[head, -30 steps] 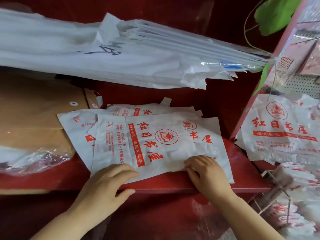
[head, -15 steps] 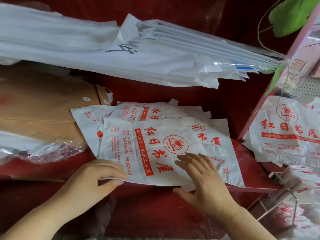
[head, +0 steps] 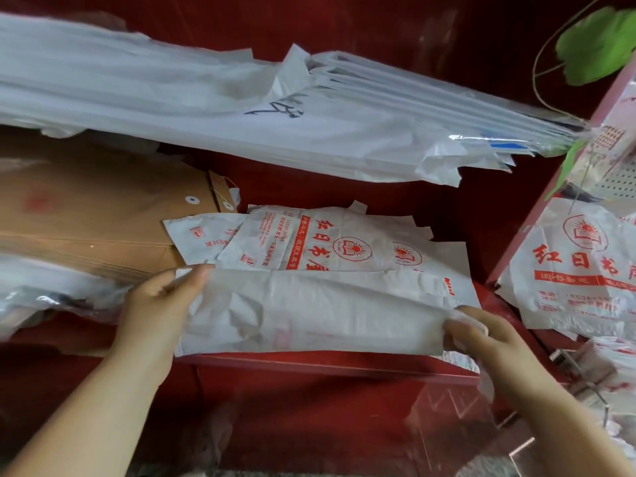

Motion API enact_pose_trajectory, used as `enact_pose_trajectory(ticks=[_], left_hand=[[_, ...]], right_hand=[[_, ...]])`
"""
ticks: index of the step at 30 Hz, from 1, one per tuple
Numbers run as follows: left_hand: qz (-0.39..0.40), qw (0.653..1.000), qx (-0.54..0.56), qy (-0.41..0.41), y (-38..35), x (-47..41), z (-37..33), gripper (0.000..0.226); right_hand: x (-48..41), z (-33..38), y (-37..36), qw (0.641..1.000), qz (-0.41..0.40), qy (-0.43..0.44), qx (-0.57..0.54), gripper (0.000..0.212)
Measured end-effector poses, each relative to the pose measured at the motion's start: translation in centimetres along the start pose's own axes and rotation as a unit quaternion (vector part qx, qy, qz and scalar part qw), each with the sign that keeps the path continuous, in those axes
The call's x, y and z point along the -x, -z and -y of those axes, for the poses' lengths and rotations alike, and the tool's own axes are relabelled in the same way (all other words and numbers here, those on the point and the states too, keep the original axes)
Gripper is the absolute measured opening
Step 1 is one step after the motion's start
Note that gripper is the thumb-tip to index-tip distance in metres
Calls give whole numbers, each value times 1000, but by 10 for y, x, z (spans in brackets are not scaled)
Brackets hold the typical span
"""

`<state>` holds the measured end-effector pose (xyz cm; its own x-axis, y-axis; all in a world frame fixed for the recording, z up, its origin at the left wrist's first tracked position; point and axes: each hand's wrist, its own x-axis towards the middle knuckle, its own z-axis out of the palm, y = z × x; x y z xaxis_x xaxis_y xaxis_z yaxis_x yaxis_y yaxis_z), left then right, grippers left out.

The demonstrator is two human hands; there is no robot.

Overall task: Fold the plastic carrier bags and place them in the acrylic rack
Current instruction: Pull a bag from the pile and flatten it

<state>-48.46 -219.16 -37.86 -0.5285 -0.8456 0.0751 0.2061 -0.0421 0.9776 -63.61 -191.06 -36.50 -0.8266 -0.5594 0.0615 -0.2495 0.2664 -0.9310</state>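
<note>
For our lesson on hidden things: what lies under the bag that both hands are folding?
More printed bags lie under the bag being folded, their far halves showing. Their near halves and the red shelf top below are covered.

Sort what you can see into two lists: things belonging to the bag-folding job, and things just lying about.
Job: folded-over carrier bag, gripped by left hand and right hand; stack of printed bags beneath it; more printed bags at right.
Lying about: brown envelopes; white wrapped sheets above; green leaf.
</note>
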Motion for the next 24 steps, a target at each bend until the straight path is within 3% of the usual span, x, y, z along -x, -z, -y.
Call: enact_pose_trajectory(ticks=[2, 5, 10, 14, 17, 19, 20, 24], left_hand=[[-66, 998, -11, -4, -6, -6, 4, 17], [-94, 993, -67, -2, -10, -14, 2, 22], [45, 977, -206, 29, 3, -14, 4, 73], [21, 938, -342, -48, 1, -9, 8, 64], [-17, 866, -453, -213, -11, 2, 5, 46], [43, 802, -479, -354, -26, 16, 16, 32], [91, 776, -489, -387, -34, 24, 23, 31], [230, 692, -622, -285, -53, 26, 52, 76]], right_hand=[[-18, 8, -3, 998, 1, -59, 1, 24], [-48, 11, -5, 990, -12, -128, 63, 21], [-84, 7, -10, 973, -69, -191, 113, 19], [-106, 2, -21, 950, -77, -217, 209, 23], [-117, -3, -29, 937, -77, -233, 247, 24], [-119, -3, -33, 932, -70, -239, 264, 23], [-120, -3, -34, 929, -65, -240, 273, 20], [-127, -5, -29, 930, -62, -240, 271, 21]])
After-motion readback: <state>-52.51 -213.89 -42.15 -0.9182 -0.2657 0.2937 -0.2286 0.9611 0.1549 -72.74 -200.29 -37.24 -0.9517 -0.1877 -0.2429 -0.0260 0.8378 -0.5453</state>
